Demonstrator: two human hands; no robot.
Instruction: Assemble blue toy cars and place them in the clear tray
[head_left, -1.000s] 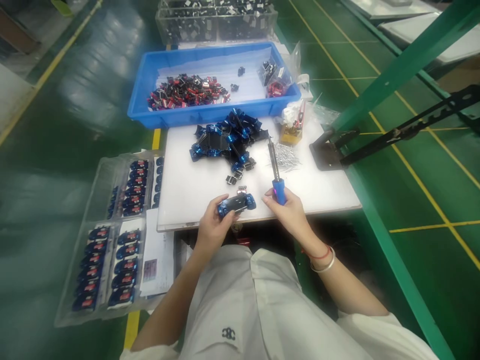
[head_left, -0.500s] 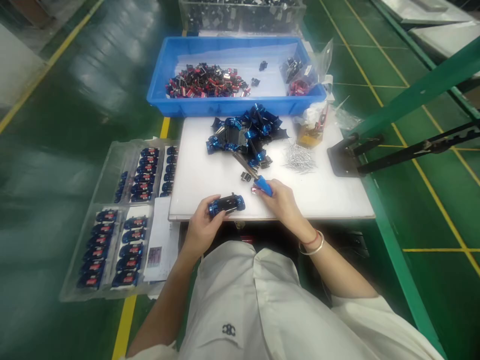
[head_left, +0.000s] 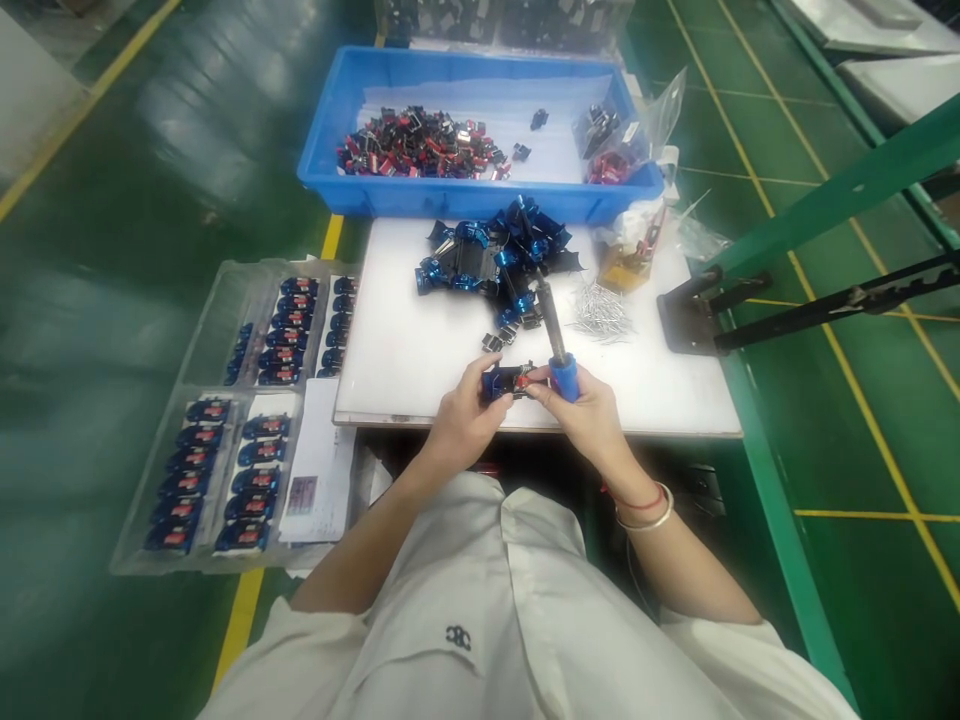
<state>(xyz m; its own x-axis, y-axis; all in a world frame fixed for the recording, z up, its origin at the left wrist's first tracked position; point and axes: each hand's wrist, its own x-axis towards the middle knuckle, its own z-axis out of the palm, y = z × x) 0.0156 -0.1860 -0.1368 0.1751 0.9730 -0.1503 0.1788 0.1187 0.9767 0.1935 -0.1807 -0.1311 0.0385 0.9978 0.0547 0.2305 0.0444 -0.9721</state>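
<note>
The left hand (head_left: 465,415) and right hand (head_left: 589,405) are close together, just above the near edge of a white worktop (head_left: 405,360). The left hand's fingers wrap around a small blue and black toy car (head_left: 506,382), hiding most of it. A red part shows near the right hand's fingertips, but the fingers make its shape and fit hard to see. The right hand is clamped on a blue-handled screwdriver (head_left: 564,378), whose thin shaft points up and away from the car. Beyond the hands lies a heap of blue and black car parts (head_left: 487,260), with a pile of metal pins (head_left: 600,310) further right. Farther beyond the hands, a blue plastic tray (head_left: 480,200) holds a jumble of small red and black pieces. Left of the left hand, a clear plastic tray (head_left: 206,350) holds rows of blue cars.
</note>
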